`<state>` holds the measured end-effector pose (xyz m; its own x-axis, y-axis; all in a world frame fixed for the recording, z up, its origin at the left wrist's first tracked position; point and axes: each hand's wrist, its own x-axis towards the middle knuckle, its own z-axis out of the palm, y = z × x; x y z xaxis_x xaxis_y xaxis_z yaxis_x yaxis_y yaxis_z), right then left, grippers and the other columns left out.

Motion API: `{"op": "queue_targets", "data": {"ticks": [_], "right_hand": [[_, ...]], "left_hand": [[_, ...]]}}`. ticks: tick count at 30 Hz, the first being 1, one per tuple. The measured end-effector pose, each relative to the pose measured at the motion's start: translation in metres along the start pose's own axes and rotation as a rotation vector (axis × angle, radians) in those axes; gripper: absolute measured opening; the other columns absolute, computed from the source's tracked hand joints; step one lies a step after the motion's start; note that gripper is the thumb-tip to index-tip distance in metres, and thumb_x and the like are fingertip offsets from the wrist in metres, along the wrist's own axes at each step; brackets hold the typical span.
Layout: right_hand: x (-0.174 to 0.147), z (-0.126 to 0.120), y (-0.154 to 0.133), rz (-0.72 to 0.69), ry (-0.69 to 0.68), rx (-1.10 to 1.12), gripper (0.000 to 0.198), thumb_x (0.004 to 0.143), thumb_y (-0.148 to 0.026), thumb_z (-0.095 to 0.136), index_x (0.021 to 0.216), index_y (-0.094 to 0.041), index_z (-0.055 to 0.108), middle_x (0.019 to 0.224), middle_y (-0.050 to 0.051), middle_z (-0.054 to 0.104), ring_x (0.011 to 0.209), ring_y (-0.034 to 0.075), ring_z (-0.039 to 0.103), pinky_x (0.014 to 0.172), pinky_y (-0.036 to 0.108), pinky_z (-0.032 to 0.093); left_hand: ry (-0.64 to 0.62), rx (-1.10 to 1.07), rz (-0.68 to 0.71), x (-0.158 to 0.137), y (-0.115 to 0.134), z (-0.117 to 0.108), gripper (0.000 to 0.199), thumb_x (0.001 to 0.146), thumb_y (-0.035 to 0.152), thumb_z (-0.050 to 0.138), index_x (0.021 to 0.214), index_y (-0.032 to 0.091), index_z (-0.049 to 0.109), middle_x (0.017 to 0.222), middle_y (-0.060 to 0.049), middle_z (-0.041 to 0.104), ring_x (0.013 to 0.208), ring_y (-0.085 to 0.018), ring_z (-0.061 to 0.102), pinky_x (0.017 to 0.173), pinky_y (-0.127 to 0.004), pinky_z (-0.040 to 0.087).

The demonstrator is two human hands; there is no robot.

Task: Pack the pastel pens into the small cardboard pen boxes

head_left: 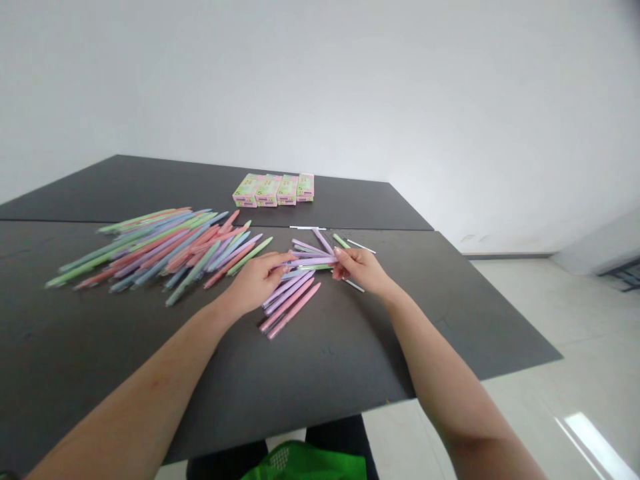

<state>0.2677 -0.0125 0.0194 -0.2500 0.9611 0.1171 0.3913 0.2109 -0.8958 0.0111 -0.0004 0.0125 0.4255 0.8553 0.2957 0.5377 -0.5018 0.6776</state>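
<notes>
Lilac stick (314, 261), pink sticks (294, 311), pink-and-green boxes (269, 190), dark-grey table (320, 373)

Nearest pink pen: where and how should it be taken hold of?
Probably pinch the pink pen across its barrel at mid-length, coming from above and the near side. It lies slantwise on the table, outermost in its row, and another pink pen lies close along its far side, leaving little room there.
</notes>
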Motion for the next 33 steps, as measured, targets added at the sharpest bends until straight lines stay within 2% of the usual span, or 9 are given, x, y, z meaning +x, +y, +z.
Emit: {"op": "queue_targets", "data": {"ticks": [5,9,13,19,21,24,26,29,33], "right_hand": [[-0.0001,-0.0036,0.0021,-0.163,0.062,-0.007,0.036,0.077,-0.043,0.073,0.102,-0.018,0.064,0.081,0.002,0.069,0.067,0.012,0.059,0.062,0.024,0.045],[0.0003,-0.0037,0.0038,-0.116,0.050,-0.039,0.027,0.083,-0.043,0.066,0.088,-0.016,0.067,0.073,0.003,0.069,0.063,0.013,0.060,0.061,0.024,0.045],[0.0006,-0.0004,0.0026,-0.034,-0.001,-0.033,0.046,0.088,-0.056,0.055,0.071,-0.015,0.065,0.063,0.005,0.069,0.056,0.013,0.061,0.059,0.024,0.048],[0.0007,0.0040,0.0025,0.064,-0.011,0.005,0.062,0.087,-0.071,0.043,0.070,-0.015,0.064,0.054,0.004,0.064,0.048,0.012,0.058,0.052,0.022,0.048],[0.0003,0.0025,0.0011,0.038,-0.014,0.001,0.059,0.089,-0.068,0.042,0.073,-0.015,0.064,0.059,0.004,0.066,0.052,0.012,0.059,0.054,0.023,0.048],[-0.0001,-0.0011,0.0004,-0.058,0.020,0.004,0.041,0.085,-0.056,0.059,0.096,-0.017,0.063,0.074,0.002,0.068,0.062,0.012,0.060,0.058,0.023,0.046],[0.0002,-0.0028,0.0020,-0.136,0.053,0.010,0.041,0.079,-0.045,0.070,0.109,-0.019,0.059,0.081,0.001,0.068,0.067,0.012,0.059,0.062,0.023,0.046],[0.0012,-0.0031,0.0059,-0.186,0.069,-0.002,0.032,0.079,-0.038,0.070,0.103,-0.018,0.061,0.081,0.001,0.067,0.069,0.012,0.058,0.065,0.023,0.045],[0.0019,-0.0020,0.0062,-0.128,0.057,-0.018,0.028,0.083,-0.043,0.065,0.092,-0.016,0.066,0.072,0.001,0.066,0.063,0.012,0.057,0.060,0.023,0.043]], "left_hand": [[-0.002,0.009,-0.008,-0.0002,-0.0014,0.0005,0.038,0.089,0.032,0.046,0.117,0.020,0.068,0.118,-0.007,0.069,0.101,-0.022,0.065,0.094,-0.036,0.050],[0.009,0.021,0.013,0.0002,-0.0042,0.0012,0.038,0.088,0.032,0.046,0.115,0.020,0.069,0.119,-0.008,0.069,0.105,-0.023,0.064,0.096,-0.037,0.049],[0.006,0.028,0.024,0.0002,-0.0036,0.0008,0.038,0.089,0.031,0.045,0.116,0.020,0.068,0.116,-0.008,0.069,0.105,-0.023,0.064,0.095,-0.036,0.048],[-0.018,0.038,0.005,0.0002,0.0003,-0.0008,0.038,0.089,0.032,0.044,0.117,0.021,0.067,0.116,-0.007,0.069,0.103,-0.021,0.064,0.093,-0.034,0.048],[-0.018,0.037,-0.002,0.0002,0.0007,-0.0011,0.038,0.089,0.032,0.044,0.117,0.020,0.068,0.117,-0.008,0.069,0.104,-0.022,0.064,0.093,-0.035,0.048],[-0.019,0.038,-0.012,0.0003,-0.0005,-0.0010,0.039,0.089,0.031,0.044,0.118,0.019,0.067,0.117,-0.008,0.068,0.102,-0.022,0.064,0.092,-0.035,0.049],[-0.010,0.038,-0.004,0.0004,-0.0017,-0.0007,0.038,0.089,0.031,0.044,0.117,0.020,0.067,0.119,-0.008,0.068,0.105,-0.023,0.064,0.094,-0.036,0.049],[-0.003,0.032,0.005,0.0005,-0.0024,-0.0004,0.037,0.089,0.031,0.045,0.116,0.020,0.068,0.119,-0.008,0.068,0.107,-0.023,0.063,0.095,-0.036,0.048],[-0.004,0.035,-0.002,0.0001,-0.0013,-0.0006,0.038,0.089,0.031,0.045,0.117,0.019,0.067,0.118,-0.008,0.068,0.104,-0.023,0.064,0.094,-0.036,0.049]]}}
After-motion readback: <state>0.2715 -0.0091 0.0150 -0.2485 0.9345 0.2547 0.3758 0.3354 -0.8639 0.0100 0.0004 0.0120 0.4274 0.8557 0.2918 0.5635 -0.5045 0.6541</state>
